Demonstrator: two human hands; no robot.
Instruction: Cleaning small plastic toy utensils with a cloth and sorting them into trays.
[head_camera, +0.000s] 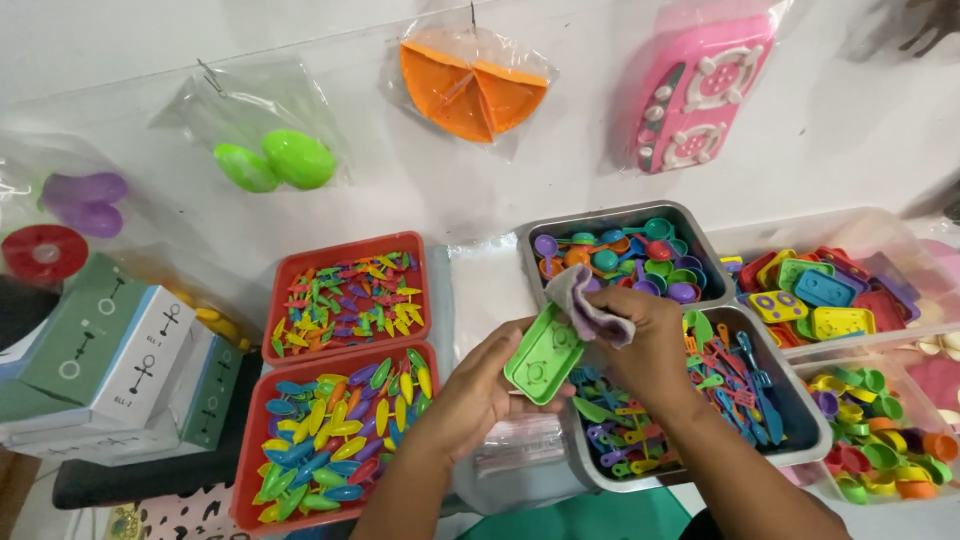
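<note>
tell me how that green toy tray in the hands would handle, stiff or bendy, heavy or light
The green toy tray looks like thin moulded plastic, so probably stiff and very light. The left hand props it tilted from beneath. Its glossy face may be slippery under the grey cloth in the right hand.

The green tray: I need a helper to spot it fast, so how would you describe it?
Start at the two red bins and move right to the hands. The left hand holds the green tray, flat and rectangular, while the right hand presses a grey cloth on it.
</note>
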